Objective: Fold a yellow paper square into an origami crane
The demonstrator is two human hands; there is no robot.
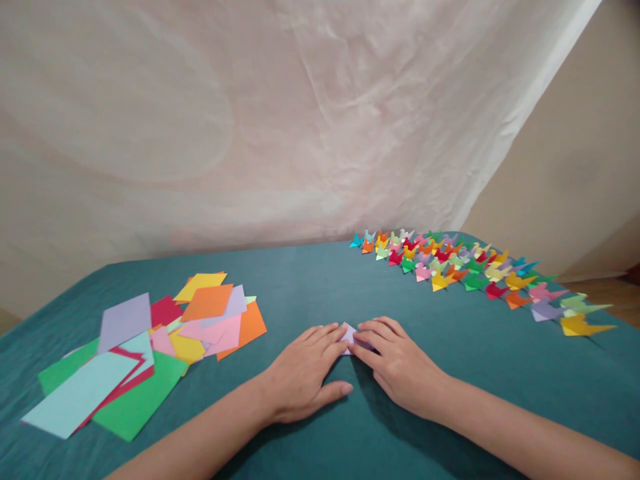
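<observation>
A small folded piece of lilac origami paper (349,331) lies on the cloth in front of me, mostly covered by fingers. My left hand (310,373) rests flat with its fingertips on the paper's left side, its thumb stretched apart below on the cloth. From the other side, my right hand (397,360) bends its fingers over the paper's right part, and its index finger and thumb press at the fold. The exact shape of the fold is hidden under both hands.
A loose pile of coloured paper sheets (125,323) spreads over the left of the green-blue tablecloth (300,280). Rows of many-coloured folded paper birds (473,281) stand at the back right. Behind the table hangs a pale cloth (280,120).
</observation>
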